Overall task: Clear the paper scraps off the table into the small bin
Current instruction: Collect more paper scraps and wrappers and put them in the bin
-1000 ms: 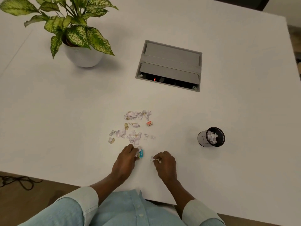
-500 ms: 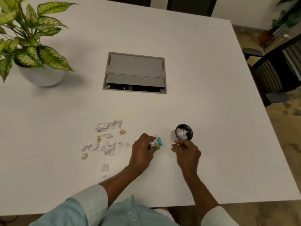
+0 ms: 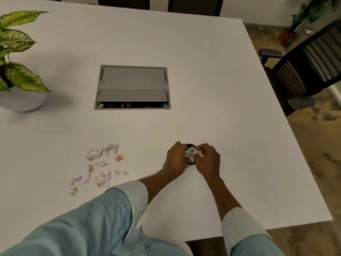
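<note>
Scraps [image 3: 190, 154] are held in both closed grips, left hand [image 3: 175, 159] and right hand [image 3: 208, 161], over the bin [image 3: 191, 145]; most scraps [image 3: 97, 167] are left on the table [image 3: 203, 89].

I see a white worktop [image 3: 203, 71]: scraps [image 3: 99, 169] lower left, bin [image 3: 191, 145] centre, plant pot [image 3: 22, 100] far left, cable box [image 3: 132, 87] upper centre.

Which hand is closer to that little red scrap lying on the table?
The left hand. It sits just to the right of the red scrap, while the right hand is farther right, beyond the left one, over the small bin.
</note>
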The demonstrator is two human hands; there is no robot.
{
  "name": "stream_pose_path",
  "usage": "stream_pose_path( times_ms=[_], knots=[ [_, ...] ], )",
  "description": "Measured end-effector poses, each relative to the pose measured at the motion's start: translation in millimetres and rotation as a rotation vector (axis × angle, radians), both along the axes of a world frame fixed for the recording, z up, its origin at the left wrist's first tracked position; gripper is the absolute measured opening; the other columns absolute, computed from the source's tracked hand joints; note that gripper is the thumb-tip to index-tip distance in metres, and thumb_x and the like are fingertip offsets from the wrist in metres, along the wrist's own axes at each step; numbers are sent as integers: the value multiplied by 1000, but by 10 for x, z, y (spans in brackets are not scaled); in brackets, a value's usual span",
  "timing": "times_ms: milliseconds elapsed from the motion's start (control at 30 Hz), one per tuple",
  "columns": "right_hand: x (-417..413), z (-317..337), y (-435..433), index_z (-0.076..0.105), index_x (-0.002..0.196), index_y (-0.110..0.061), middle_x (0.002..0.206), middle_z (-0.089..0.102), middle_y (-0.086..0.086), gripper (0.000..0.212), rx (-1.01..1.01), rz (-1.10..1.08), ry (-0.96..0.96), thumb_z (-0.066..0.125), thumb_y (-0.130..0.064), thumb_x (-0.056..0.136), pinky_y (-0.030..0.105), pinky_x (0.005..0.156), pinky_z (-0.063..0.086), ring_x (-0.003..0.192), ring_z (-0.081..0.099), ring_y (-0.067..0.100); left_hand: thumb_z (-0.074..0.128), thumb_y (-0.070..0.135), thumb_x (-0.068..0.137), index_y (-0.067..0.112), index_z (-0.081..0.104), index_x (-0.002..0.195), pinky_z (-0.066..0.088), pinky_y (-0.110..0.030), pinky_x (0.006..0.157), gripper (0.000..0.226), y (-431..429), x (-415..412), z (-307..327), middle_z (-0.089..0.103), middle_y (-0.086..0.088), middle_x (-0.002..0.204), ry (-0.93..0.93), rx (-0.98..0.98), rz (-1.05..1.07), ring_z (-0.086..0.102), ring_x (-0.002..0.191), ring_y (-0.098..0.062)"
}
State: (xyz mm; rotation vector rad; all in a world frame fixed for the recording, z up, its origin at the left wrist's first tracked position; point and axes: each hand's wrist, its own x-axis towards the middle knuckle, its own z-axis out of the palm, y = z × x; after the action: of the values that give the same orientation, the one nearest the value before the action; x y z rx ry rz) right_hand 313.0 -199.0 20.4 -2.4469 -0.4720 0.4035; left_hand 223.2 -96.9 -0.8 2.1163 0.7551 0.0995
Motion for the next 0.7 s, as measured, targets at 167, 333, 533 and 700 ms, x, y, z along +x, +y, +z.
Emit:
stream_pose_path(
  times_ms=[167, 333, 533, 700],
  knots=[
    [87, -12, 0, 68, 107, -15, 105, 72, 4, 27, -47, 88, 15, 60, -1, 87, 29, 79, 51, 95, 67, 23, 80, 12, 84, 7, 63, 118, 54, -41, 86, 39, -12, 78, 5, 63, -10, 113, 2, 47, -79, 62, 99, -26],
    [67, 6, -10, 67, 102, -15, 97, 74, 2, 20, -14, 139, -23, 61, -1, 88, 28, 72, 50, 87, 68, 23, 70, 16, 93, 9, 59, 128, 55, -41, 86, 37, 35, -57, 24, 62, -6, 123, -110, 98, -50, 60, 109, -24],
    [-106, -17, -97, 65, 115, -18, 112, 69, 2, 35, -34, 270, -120, 55, 1, 88, 43, 83, 57, 100, 66, 25, 76, 40, 88, 17, 48, 137, 59, -40, 75, 61, 188, -507, -215, 46, 1, 139, 65, 238, -70, 46, 128, -19],
    [-296, -182, -143, 55, 135, -23, 142, 56, -2, 37, -246, 532, -337, 52, -21, 98, 43, 109, 38, 134, 53, 18, 71, 62, 86, 4, 13, 162, 24, -50, 128, 111, 357, -1031, -595, -2, -21, 172, 465, 351, -332, -3, 160, -39]
  ],
)
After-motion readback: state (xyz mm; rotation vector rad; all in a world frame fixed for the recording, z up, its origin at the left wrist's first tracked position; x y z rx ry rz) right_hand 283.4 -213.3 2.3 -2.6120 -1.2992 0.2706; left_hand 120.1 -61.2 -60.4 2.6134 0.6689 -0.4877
